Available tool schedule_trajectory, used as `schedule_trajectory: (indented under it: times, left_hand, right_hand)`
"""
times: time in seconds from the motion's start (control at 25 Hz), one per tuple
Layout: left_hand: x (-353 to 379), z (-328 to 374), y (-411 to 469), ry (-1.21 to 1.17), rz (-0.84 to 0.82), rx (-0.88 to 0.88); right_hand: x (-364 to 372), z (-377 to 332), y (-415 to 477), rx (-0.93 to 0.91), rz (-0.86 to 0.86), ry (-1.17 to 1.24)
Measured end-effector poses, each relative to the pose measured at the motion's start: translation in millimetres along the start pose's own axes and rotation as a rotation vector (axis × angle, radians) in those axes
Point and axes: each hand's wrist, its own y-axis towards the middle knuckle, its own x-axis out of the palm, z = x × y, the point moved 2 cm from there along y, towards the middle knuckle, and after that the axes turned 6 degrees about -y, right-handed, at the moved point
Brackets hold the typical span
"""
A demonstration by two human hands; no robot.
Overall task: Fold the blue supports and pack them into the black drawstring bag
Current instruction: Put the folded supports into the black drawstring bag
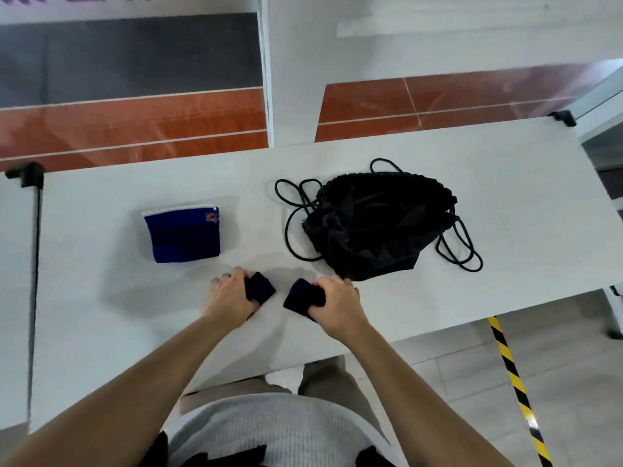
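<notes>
Blue supports: one folded [183, 233], one per hand; one black bag [377, 224].

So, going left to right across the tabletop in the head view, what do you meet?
Folded blue fabric support → left hand gripping a dark blue piece → right hand gripping another → crumpled black drawstring bag.

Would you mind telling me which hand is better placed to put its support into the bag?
The right hand. It grips a dark support just in front of the black bag, nearly touching its near edge. The left hand holds its support farther from the bag.
</notes>
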Motion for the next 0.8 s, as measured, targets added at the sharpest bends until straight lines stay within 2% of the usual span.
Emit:
schedule_trajectory:
  times: [0.12, 0.24, 0.36, 0.48, 0.6, 0.8]
  left_hand:
    - [1.8, 22.3, 0.1, 0.048, 0.105, -0.004]
    - [-8.3, 71.9, 3.6, -0.241, 0.19, 0.02]
    - [-27.6, 139.6, 9.7, -0.401, 0.245, 0.128]
    - [-36.2, 204.9, 25.9, -0.481, 0.187, 0.192]
    - [-25.2, 248.5, 50.4, -0.587, 0.091, 0.194]
    - [3.7, 261.9, 79.9, -0.459, -0.081, 0.233]
  right_hand:
    - [-48.1, 15.7, 6.2, -0.144, 0.1, 0.133]
    - [-94.6, 39.9, 22.0, -0.189, 0.266, 0.287]
    - [-130.6, 73.1, 44.6, -0.102, 0.383, 0.331]
    - [-136.9, 93.5, 73.5, -0.051, 0.294, 0.143]
    - [-126.0, 97.4, 89.1, -0.095, 0.174, 0.127]
    - [-101.6, 107.1, 97.4, -0.135, 0.006, -0.101]
